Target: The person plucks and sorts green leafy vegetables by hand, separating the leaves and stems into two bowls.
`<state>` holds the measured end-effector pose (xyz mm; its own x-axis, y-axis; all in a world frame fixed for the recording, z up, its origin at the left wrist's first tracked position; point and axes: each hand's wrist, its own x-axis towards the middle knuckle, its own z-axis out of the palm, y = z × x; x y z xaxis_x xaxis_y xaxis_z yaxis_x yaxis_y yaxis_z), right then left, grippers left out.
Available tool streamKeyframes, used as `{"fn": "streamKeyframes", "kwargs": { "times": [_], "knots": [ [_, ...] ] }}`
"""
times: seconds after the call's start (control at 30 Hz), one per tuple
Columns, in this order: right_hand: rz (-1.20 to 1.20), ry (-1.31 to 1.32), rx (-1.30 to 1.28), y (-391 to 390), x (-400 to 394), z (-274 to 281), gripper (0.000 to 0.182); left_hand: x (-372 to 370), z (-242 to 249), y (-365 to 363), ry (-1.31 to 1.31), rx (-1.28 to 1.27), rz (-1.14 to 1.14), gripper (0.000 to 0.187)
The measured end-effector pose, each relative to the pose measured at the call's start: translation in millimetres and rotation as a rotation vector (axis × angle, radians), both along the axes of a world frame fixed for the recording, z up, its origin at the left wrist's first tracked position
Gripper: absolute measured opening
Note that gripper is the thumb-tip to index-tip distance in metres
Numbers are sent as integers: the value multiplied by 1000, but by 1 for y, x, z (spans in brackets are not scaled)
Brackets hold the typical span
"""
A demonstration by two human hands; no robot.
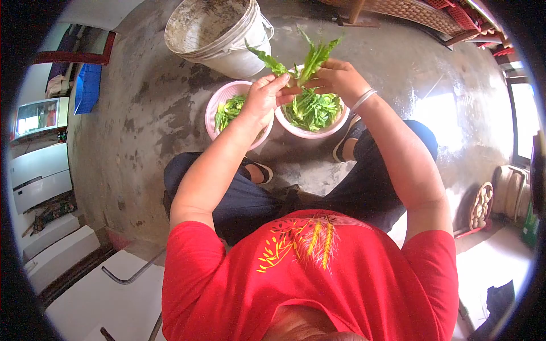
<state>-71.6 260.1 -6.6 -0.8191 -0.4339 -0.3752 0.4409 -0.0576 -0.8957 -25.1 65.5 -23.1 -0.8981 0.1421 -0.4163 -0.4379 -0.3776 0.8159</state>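
A bunch of leafy greens (310,61) with jagged leaves is held up between my two hands, its leaf tips pointing away from me. My left hand (266,95) pinches it from the left, over the gap between two colanders. From the right, my right hand (340,80), with a white band at the wrist, closes its fingers on the same greens. Below my right hand sits a pale pink colander (310,134) heaped with cut greens (314,109). A second pink colander (210,116), partly covered by my left forearm, holds fewer green pieces (228,111).
Beyond the colanders stands a large, stained white bucket (242,54). A woven bench (415,12) is at the far right, and a blue crate (88,88) at the left. My feet in sandals (259,171) flank the colanders on the stained concrete floor (142,113).
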Motion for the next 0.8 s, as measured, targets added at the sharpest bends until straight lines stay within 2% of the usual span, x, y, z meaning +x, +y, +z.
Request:
{"fn": "streamKeyframes", "kwargs": {
  "times": [0.13, 0.33, 0.47, 0.57, 0.67, 0.8],
  "knots": [
    [-37, 47, 6, 3, -3, 4, 24, -1, 4, -3, -7, 15, 14, 14],
    [90, 309, 244, -4, 4, -9, 25, 4, 4, 8, 158, -352, -119, 18],
    [156, 353, 289, -5, 5, -10, 24, 8, -1, 10, 168, -354, -145, 17],
    [110, 359, 289, -5, 7, -2, 24, 4, -7, 8, 104, -228, -99, 17],
    [4, 261, 177, -5, 7, 5, 25, 3, 4, 5, 62, -130, -22, 18],
    [46, 293, 220, -4, 4, -4, 27, 1, 1, 3, 98, -206, -93, 22]
  ]
}}
